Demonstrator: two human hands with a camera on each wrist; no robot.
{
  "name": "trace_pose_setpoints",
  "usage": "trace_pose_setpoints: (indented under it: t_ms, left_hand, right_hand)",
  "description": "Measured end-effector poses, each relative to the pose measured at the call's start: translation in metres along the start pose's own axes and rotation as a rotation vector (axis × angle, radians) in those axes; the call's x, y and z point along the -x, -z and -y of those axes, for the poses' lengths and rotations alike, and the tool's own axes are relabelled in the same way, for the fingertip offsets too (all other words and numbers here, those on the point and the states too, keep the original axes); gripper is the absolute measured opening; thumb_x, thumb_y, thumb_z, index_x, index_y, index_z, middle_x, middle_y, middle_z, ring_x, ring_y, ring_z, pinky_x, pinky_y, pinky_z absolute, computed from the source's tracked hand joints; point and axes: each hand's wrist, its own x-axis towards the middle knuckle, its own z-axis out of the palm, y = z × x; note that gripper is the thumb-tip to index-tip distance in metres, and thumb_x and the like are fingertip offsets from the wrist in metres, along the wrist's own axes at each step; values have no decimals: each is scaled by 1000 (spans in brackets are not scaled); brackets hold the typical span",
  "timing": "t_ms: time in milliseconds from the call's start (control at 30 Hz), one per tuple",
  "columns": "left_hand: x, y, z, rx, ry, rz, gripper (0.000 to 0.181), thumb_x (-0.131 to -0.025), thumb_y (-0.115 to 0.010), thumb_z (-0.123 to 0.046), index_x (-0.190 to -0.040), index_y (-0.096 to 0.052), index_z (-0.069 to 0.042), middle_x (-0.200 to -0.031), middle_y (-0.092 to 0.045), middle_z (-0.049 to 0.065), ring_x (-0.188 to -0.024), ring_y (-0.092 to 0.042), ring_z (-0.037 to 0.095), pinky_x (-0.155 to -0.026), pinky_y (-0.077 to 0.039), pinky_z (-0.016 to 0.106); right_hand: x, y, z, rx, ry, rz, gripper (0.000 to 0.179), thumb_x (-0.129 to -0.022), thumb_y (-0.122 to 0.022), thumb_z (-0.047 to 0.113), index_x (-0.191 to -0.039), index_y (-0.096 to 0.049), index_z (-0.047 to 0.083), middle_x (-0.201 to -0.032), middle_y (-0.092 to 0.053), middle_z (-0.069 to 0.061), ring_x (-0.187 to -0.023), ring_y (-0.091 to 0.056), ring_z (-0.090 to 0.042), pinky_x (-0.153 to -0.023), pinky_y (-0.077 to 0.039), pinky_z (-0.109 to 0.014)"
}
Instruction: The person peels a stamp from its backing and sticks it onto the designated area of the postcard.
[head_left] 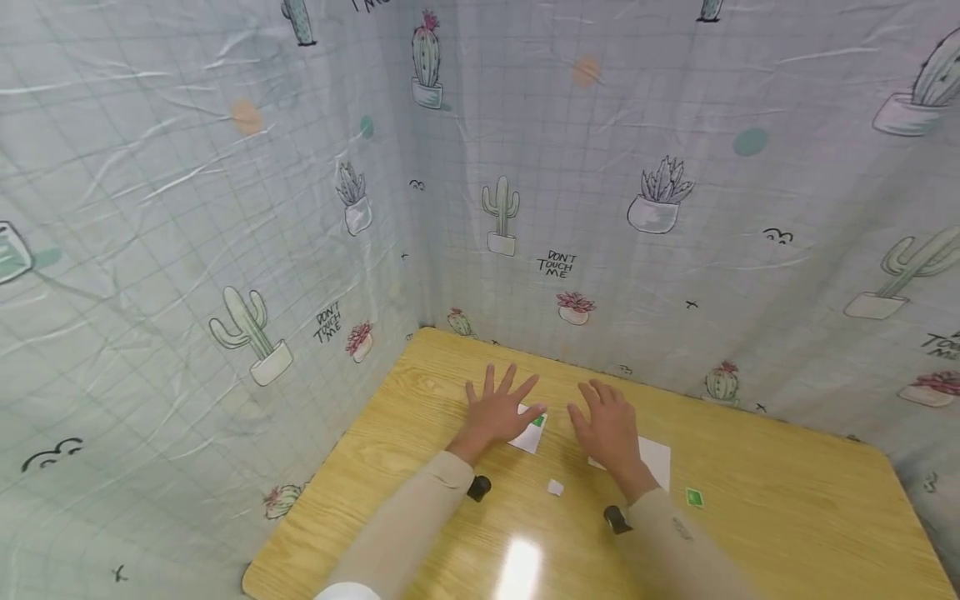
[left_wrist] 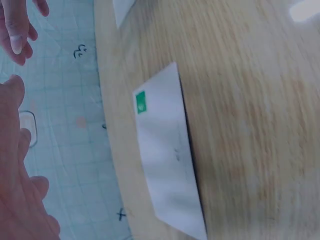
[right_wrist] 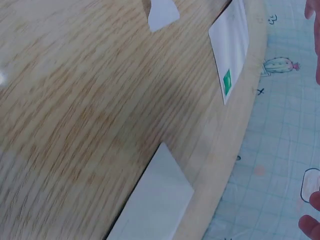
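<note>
My left hand (head_left: 498, 415) hovers with spread fingers above a white envelope (head_left: 527, 440) on the table. A green stamp (left_wrist: 141, 102) sits in one corner of that envelope, as the left wrist view shows. To the right, my right hand (head_left: 609, 427) is held over the table with its fingers extended, nothing in them. Partly covered by that hand and its wrist lies a second white envelope (head_left: 657, 457); the part seen in the right wrist view looks blank. In the left wrist view the left hand (left_wrist: 22, 170) is well apart from the envelope.
A loose green stamp (head_left: 695, 497) lies right of the second envelope. Between the forearms is a small white paper scrap (head_left: 555, 487). Black wrist devices (head_left: 479, 487) stick out from both sleeves. A cactus-printed curtain (head_left: 525, 150) encloses the wooden table (head_left: 780, 483) at the back and left.
</note>
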Motion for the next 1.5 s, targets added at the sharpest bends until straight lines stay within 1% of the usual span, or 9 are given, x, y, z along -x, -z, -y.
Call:
trace_pose_setpoints:
  t_ms: [100, 233, 400, 633, 800, 1067, 1267, 1400, 1500]
  left_hand:
    - [0, 4, -11, -4, -10, 7, 69, -103, -31, -75, -164, -24, -46, -178, -11, 2, -164, 2, 44, -121, -5, 81]
    - [-1, 6, -23, -20, -21, 18, 69, -102, -28, -76, -165, -23, -46, -178, -11, 2, -164, 4, 42, -122, -4, 80]
    - [-1, 6, -35, -16, -44, 29, 70, -103, -28, -76, -165, -23, -43, -178, -10, 3, -164, 4, 44, -121, -4, 81]
    - [-3, 2, -48, 2, -75, 40, 70, -102, -27, -76, -165, -20, -46, -178, -8, 1, -164, 7, 42, -122, -3, 81]
    - [-3, 0, -59, -1, -85, 42, 70, -103, -32, -74, -165, -23, -43, -178, -9, 0, -164, 5, 42, -122, -4, 80]
    - [-7, -13, -65, -27, -94, 56, 70, -102, -30, -76, -165, -17, -49, -179, -7, -1, -164, 8, 40, -123, -2, 79]
    - [-6, -21, -70, -12, -105, 58, 71, -102, -34, -75, -165, -21, -46, -178, -12, 2, -164, 1, 43, -122, -4, 79]
    - [-6, -26, -73, -12, -112, 63, 73, -100, -31, -78, -165, -21, -46, -178, -10, 1, -164, 1, 43, -123, -4, 79]
    - [-8, -32, -75, -10, -110, 76, 72, -101, -31, -77, -165, -18, -48, -179, -8, -1, -164, 3, 42, -123, -2, 78]
  right_hand:
    - [2, 7, -7, 17, 30, -23, 51, -103, -60, 36, -144, -58, 4, -151, -55, -23, -137, -51, -50, -103, -46, -73]
    - [4, 14, -18, 48, 37, -13, 53, -104, -58, 38, -146, -56, 5, -155, -51, -23, -140, -48, -50, -104, -45, -74]
    - [9, 21, -33, 74, 15, 12, 55, -105, -55, 40, -148, -54, 7, -159, -47, -22, -144, -43, -49, -107, -40, -76]
    - [17, 31, -52, 111, -15, 17, 57, -105, -54, 42, -150, -51, 7, -160, -43, -22, -147, -37, -48, -112, -34, -76]
    - [23, 40, -64, 124, -27, 7, 58, -105, -55, 41, -151, -49, 8, -161, -41, -22, -147, -35, -48, -112, -31, -76]
    - [35, 52, -79, 113, -110, 54, 62, -106, -52, 46, -155, -44, 10, -165, -34, -23, -150, -27, -52, -114, -21, -80]
    - [45, 54, -91, 132, -144, 73, 63, -106, -49, 49, -156, -42, 10, -166, -31, -24, -150, -25, -53, -111, -21, -83]
    - [51, 56, -103, 130, -170, 89, 63, -107, -49, 48, -157, -39, 12, -167, -28, -23, -151, -21, -54, -110, -18, -85]
    - [56, 58, -111, 95, -193, 114, 66, -107, -47, 50, -160, -34, 13, -169, -23, -24, -152, -16, -55, -110, -12, -87]
